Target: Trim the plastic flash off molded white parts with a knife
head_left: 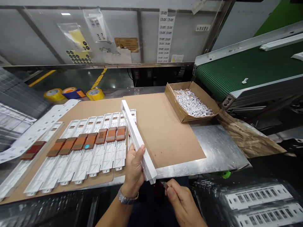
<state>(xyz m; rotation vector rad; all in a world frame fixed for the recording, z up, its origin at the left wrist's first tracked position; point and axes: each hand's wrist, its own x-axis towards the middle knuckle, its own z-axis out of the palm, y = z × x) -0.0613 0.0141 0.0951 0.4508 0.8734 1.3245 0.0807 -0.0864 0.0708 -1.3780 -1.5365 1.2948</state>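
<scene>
My left hand (135,165), with a metal-banded watch at the wrist, is closed around a long white plastic housing (138,135). The piece is held at a slant over the table's front edge, its far end up and away from me. Just below its near end, my right hand (181,200) pinches a small dark blade-like tool (164,184); most of it is hidden by the fingers. Left of the held piece, a row of white plastic strips (94,162) lies side by side on brown cardboard (165,132), with reddish-brown blocks (91,141) across them.
A cardboard box (184,118) of small white parts stands at the back right, beside a green conveyor belt (236,69). Yellow tape rolls (95,94) sit at the back left. White slotted panels (259,197) are stacked at the lower right. Printed label sheets (165,37) hang behind.
</scene>
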